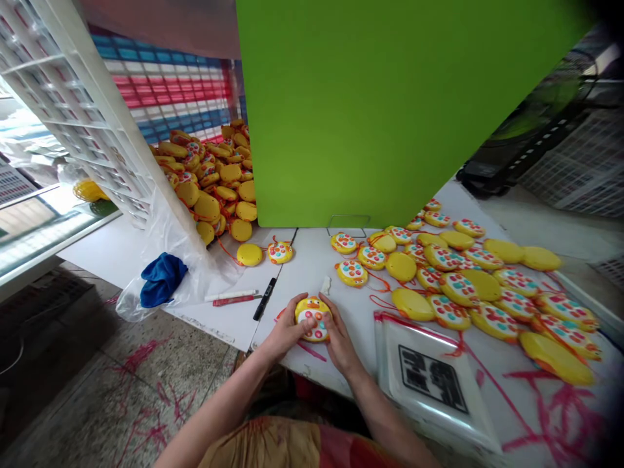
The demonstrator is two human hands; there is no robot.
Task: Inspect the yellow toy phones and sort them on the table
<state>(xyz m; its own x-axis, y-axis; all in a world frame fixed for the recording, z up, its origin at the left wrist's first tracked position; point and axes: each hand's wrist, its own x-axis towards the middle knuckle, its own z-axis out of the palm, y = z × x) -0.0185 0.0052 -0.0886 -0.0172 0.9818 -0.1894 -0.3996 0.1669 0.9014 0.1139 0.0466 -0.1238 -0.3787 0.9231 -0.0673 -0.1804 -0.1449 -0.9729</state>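
A round yellow duck-shaped toy [312, 316] with coloured buttons on a white face sits at the near edge of the white table [292, 273]. My left hand [285, 333] grips its left side, fingers curled round the rim. My right hand [338, 338] grips its right side, thumb resting on the button face. Both hands hold the toy face up, just above or on the table; I cannot tell which.
Several like toys [468, 279] with red cords lie spread at the right. A large heap of them [214, 182] lies behind at the left beside a white grid crate [82, 110]. A green board [370, 110] stands upright. Pens [234, 297], a blue cloth [160, 278] and a plastic sleeve [429, 377] lie nearby.
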